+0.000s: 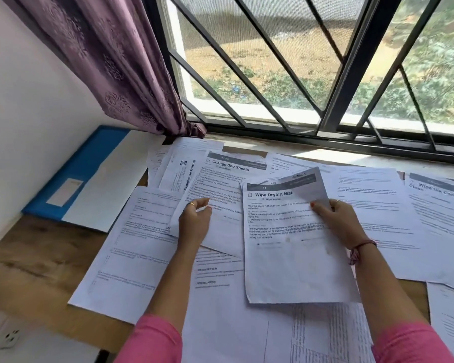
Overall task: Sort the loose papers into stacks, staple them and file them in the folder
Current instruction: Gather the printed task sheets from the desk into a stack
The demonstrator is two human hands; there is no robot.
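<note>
Right hand (337, 221) pinching Wipe Drying Mat sheet (294, 247), left hand (194, 221) gripping Change Bed Sheets sheet (220, 184), blue folder (71, 176) shut

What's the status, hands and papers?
Left hand pinching Change Bed Sheets sheet. Right hand holding Wipe Drying Mat sheet. Blue folder far left, loose papers unsorted.

wooden desk (37, 258) | barred window (312, 74) | purple curtain (110, 61) | white wall (24, 113)

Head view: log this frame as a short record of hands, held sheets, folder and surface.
left hand: pinches the edge of the Change Bed Sheets sheet
right hand: holds the Wipe Drying Mat sheet, lifted
folder: blue, far left, lying flat
table: wooden, covered in loose papers
stapler: not in view
</note>
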